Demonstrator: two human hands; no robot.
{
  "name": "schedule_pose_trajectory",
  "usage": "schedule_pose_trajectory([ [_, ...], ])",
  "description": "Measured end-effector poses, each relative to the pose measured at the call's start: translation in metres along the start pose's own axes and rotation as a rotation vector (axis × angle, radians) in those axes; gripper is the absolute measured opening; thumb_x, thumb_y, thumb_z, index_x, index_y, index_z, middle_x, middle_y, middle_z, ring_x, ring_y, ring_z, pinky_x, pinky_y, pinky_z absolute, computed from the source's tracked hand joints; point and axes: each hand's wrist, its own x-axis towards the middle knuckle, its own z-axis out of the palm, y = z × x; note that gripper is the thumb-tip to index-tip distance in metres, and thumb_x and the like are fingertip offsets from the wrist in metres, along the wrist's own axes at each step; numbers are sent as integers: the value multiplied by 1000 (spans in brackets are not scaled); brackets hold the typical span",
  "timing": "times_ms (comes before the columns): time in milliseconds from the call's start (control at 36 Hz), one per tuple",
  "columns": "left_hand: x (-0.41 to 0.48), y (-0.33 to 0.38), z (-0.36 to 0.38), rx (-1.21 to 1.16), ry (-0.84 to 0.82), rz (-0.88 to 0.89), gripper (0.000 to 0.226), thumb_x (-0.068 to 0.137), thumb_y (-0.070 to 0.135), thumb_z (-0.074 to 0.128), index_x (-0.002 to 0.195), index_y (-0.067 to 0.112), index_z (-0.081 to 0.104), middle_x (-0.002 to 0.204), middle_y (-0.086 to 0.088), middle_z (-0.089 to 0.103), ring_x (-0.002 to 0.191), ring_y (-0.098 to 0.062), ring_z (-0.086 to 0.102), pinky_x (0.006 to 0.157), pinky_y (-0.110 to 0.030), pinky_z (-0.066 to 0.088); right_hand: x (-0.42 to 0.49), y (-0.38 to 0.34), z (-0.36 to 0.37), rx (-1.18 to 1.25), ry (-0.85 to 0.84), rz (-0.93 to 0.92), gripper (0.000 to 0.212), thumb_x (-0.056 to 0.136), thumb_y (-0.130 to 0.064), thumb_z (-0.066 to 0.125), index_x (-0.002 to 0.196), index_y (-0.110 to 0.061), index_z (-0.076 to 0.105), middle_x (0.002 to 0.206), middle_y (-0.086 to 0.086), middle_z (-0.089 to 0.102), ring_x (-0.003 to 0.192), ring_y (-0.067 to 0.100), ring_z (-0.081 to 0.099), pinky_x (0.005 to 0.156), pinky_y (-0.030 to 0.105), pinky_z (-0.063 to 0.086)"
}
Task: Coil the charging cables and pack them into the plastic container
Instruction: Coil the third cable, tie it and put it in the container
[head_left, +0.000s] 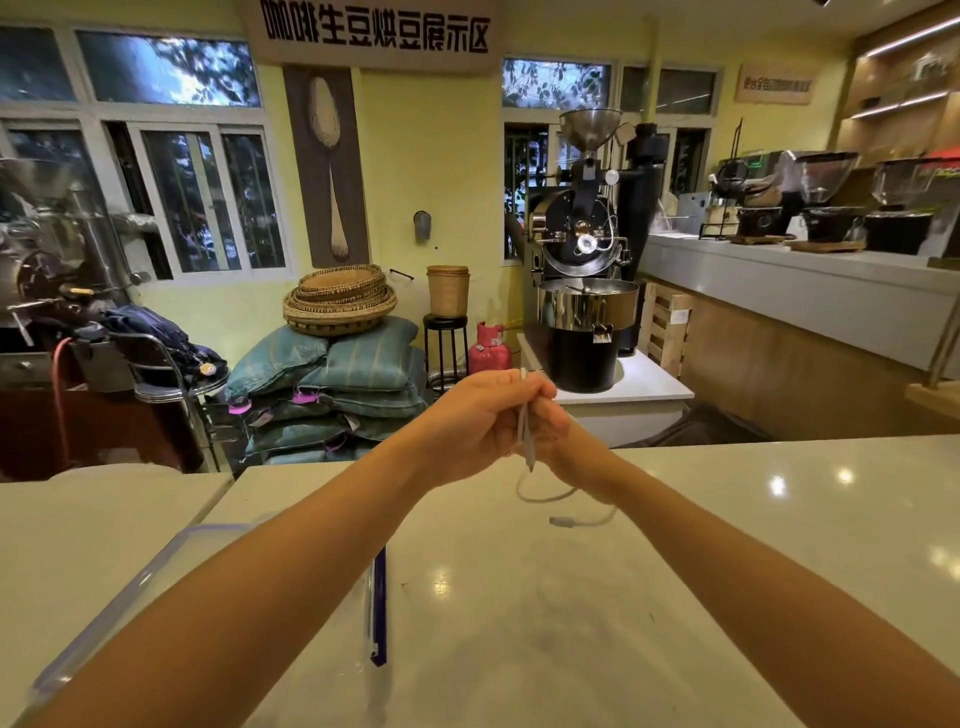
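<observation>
The fingers (540, 400) of both hands are clenched together around a white charging cable (524, 423), held up above the far edge of the counter (519, 597). The left hand (475, 418) closes over the cable from the left, and the right hand (550, 426) meets it from the right, so the two hands are touching. A short stretch of the cable stands upright between them, one end poking out above the knuckles. Below the hands the cable hangs in a loose loop, and its free plug (560, 520) lies on the counter just beside the right wrist. Both forearms reach forward over the pale, glossy counter. Under the left forearm sits the clear plastic container (156, 566) with a blue-edged rim, partly hidden by the arm; whether anything lies inside it cannot be told. Beyond the counter stand stacked sacks (337, 384) and a coffee roaster (584, 249).
</observation>
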Motion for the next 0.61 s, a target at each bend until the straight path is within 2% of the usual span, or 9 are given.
schedule_pose_trajectory([
  [56, 2, 1, 4, -31, 26, 18, 31, 96, 15, 29, 78, 10, 54, 59, 0, 70, 59, -10, 65, 63, -21, 54, -2, 0, 10, 229, 26, -31, 19, 92, -32, 42, 94, -36, 60, 91, -7, 67, 89, 5, 67, 72, 10, 53],
  [111, 5, 2, 7, -62, 56, 41, 32, 97, 14, 27, 78, 9, 51, 54, 0, 66, 51, -10, 63, 53, -18, 53, 1, 3, 17, 352, 49, -23, 26, 92, -42, 36, 95, -46, 62, 88, 3, 72, 91, 12, 67, 73, 16, 55],
  [139, 6, 2, 8, -79, 67, 54, 32, 97, 13, 26, 77, 8, 50, 50, 0, 63, 47, -10, 60, 48, -18, 52, 2, 5, 20, 415, 63, 0, 26, 94, -37, 37, 95, -41, 62, 82, 8, 71, 84, 20, 68, 75, 23, 55],
  [194, 11, 4, 7, -76, 85, 71, 32, 97, 13, 26, 76, 9, 50, 46, 2, 58, 45, -10, 56, 51, -18, 52, 4, 10, 25, 547, 98, 52, 21, 96, -21, 38, 88, -24, 57, 58, 0, 61, 60, 16, 61, 71, 29, 55],
  [250, 16, 5, 3, -44, 100, 76, 31, 97, 14, 27, 76, 11, 50, 46, 5, 56, 46, -8, 53, 59, -19, 52, 3, 12, 32, 659, 129, 133, 21, 95, -13, 38, 78, -17, 49, 45, -7, 50, 46, 10, 53, 58, 28, 57],
  [306, 21, 5, -1, -4, 125, 79, 31, 97, 15, 28, 76, 12, 50, 47, 5, 57, 47, -7, 53, 62, -21, 48, 0, 11, 40, 730, 135, 202, 22, 95, -12, 40, 74, -17, 45, 42, -7, 46, 39, 7, 47, 46, 24, 52],
  [444, 32, 4, -11, 327, 283, 106, 30, 97, 18, 30, 74, 16, 49, 52, 6, 66, 52, -4, 58, 62, -20, 42, -5, -2, 40, 742, 74, 337, 18, 94, -21, 44, 86, -14, 58, 53, -2, 37, 39, 4, 31, 35, 13, 24],
  [528, 35, 1, -13, 563, 366, 143, 27, 97, 16, 32, 73, 17, 45, 63, 4, 67, 56, -1, 62, 54, -9, 45, -8, -9, 34, 664, -47, 435, 17, 95, -21, 43, 100, -16, 58, 56, -1, 39, 40, 3, 28, 35, 13, 21],
  [611, 35, -3, -20, 717, 430, 152, 29, 97, 12, 32, 70, 17, 41, 70, 0, 62, 65, -7, 61, 58, -7, 49, -10, -15, 25, 443, -128, 457, 17, 95, -19, 42, 102, -18, 57, 59, 0, 39, 42, 4, 28, 37, 13, 21],
])
